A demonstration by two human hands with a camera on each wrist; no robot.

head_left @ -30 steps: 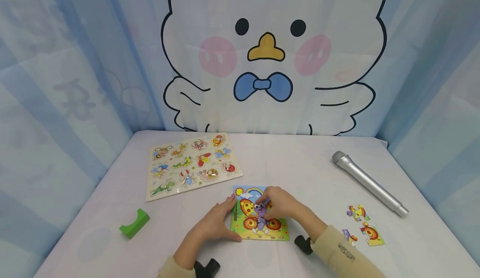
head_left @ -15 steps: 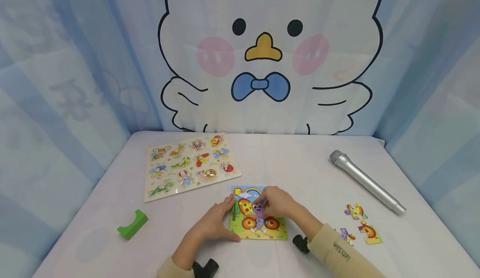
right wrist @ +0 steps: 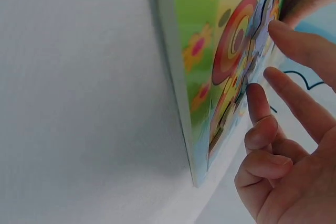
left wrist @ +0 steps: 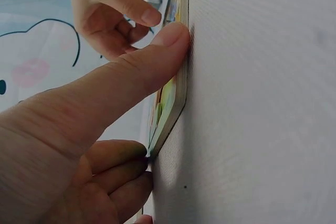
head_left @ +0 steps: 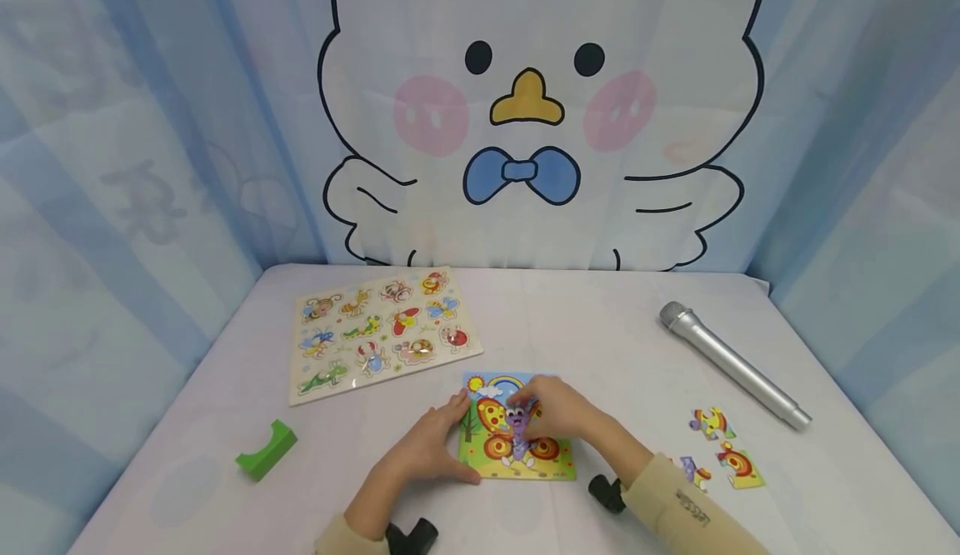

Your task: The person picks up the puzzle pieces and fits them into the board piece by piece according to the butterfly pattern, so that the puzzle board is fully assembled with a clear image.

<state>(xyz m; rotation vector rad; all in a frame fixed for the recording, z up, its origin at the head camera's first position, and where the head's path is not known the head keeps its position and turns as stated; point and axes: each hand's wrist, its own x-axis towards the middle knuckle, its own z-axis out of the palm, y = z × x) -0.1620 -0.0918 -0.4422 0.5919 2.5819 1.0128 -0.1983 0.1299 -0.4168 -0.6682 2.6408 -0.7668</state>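
Observation:
A butterfly jigsaw board (head_left: 551, 469) lies on the table in front of me. My left hand (head_left: 431, 442) holds its near left corner, fingers along the left side and thumb at the front edge; the left wrist view shows the thumb (left wrist: 131, 69) against the board's side. Over the butterfly's middle, my right hand (head_left: 561, 409) has thumb and index finger at either end of a purple puzzle piece (head_left: 516, 423). In the right wrist view these fingertips (right wrist: 275, 30) are right at the picture surface, with the other fingers bent. Part of the right wing is hidden by that hand.
Loose puzzle pieces (head_left: 742, 467) lie to the right, one partly behind my right sleeve (head_left: 690, 509). A silver microphone (head_left: 735, 363) lies beyond them. An insect puzzle board (head_left: 386, 334) is at the back left, with a green arched block (head_left: 267, 452) nearer.
The purple piece between my right thumb and index finger now lines up more closely with the body below it. Both hands stay at about the same place; the view shifts slightly.

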